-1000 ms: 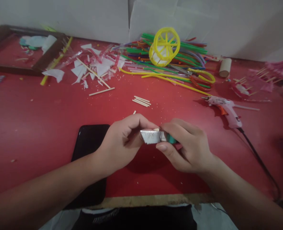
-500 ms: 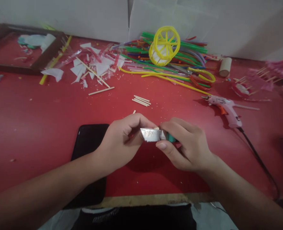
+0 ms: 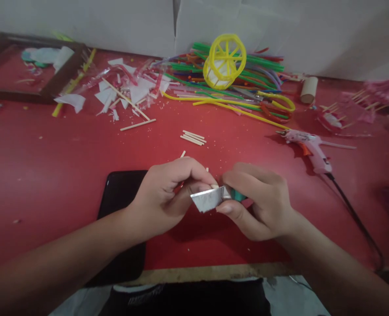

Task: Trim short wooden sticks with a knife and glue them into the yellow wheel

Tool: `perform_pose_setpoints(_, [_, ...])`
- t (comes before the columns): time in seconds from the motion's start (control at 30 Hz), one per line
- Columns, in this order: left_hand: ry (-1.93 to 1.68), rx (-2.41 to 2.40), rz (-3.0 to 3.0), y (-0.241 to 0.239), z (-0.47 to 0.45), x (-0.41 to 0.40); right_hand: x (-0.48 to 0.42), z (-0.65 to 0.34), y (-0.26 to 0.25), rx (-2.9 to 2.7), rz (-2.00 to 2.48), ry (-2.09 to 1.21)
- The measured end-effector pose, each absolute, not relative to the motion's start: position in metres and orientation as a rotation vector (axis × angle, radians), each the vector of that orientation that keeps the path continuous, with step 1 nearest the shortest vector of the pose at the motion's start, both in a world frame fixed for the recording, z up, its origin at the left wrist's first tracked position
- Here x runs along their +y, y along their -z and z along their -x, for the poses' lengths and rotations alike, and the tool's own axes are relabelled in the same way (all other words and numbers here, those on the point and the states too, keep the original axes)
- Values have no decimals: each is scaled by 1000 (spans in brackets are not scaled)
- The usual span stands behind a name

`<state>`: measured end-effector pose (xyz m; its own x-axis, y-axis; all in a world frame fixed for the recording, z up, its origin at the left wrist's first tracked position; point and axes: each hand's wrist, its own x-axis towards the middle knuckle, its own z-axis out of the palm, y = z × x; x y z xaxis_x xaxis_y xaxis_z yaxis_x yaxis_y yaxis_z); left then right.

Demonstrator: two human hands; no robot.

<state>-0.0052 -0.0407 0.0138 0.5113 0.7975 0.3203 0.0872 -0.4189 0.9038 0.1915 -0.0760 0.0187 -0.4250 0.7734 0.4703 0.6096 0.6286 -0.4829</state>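
Note:
My right hand [image 3: 258, 199] is closed around the teal handle [image 3: 238, 195] of a box cutter, whose wide silver blade [image 3: 207, 199] points left between my hands. The fingers of my left hand [image 3: 171, 188] pinch a thin wooden stick [image 3: 215, 186]; only its pale end shows, against the upper edge of the blade. Just past my hands lie several short cut sticks [image 3: 193, 138] in a small group. Another stick [image 3: 183, 154] pokes out from behind my left hand, and a short pale piece [image 3: 207, 170] is visible between the hands.
A black phone [image 3: 123, 193] lies under my left forearm. To the right is a pink glue gun [image 3: 309, 149] with its cord. At the back are a yellow wheel-shaped craft piece [image 3: 227, 57], pipe cleaners [image 3: 263, 66], scissors [image 3: 275, 112], paper scraps [image 3: 141, 92] and a brown frame [image 3: 49, 90].
The blade has tilted, its tip lower and its flat side turned more toward me. A short pale piece has come into sight between my hands.

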Motion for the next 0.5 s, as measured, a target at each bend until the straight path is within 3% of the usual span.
perform_pose_setpoints(0.17, [-984,366,-1973,-19,5,-45,-62,-218,-16,-1890,1439,-154])
perform_pose_setpoints(0.27, [-1051,607,-1864,-15,4,-43,-58,-225,-17,-1795,1515,-22])
perform_pose_setpoints(0.5, [-1015,827,-1744,-5,2,-37,-72,-188,-17,-2122,1258,-249])
